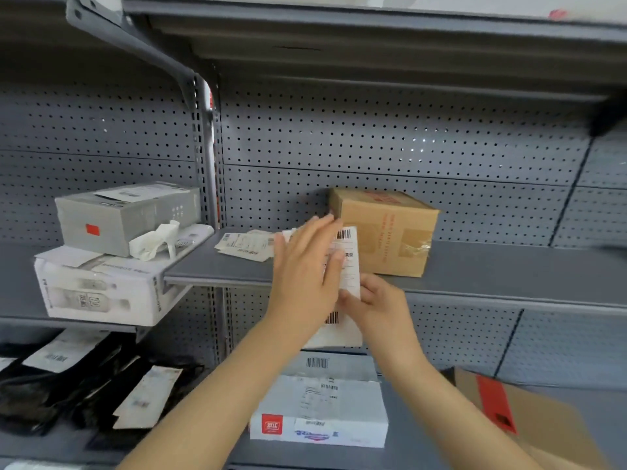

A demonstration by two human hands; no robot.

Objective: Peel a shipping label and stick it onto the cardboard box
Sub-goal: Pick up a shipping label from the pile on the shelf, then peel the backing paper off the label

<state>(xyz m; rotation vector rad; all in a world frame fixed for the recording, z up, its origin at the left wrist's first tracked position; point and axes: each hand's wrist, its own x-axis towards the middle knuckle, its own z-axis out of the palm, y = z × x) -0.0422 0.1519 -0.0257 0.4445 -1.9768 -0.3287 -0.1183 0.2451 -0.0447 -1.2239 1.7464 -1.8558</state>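
Observation:
A brown cardboard box point(386, 232) stands on the grey middle shelf point(492, 269), against the pegboard. In front of its left side I hold a white shipping label point(349, 262) with barcodes, upright in the air. My right hand point(376, 307) pinches the label's lower right part. My left hand point(305, 276) lies flat over the label's left side, fingers spread, its fingertips near the box's top left corner. The label's backing point(339, 330) hangs below my hands.
Loose labels point(244, 245) lie on the shelf left of the box. A grey box point(125, 215) sits on a white box point(98, 286) at left. Below are a white parcel point(319, 412), black bags point(68, 385) and another cardboard box point(529, 418).

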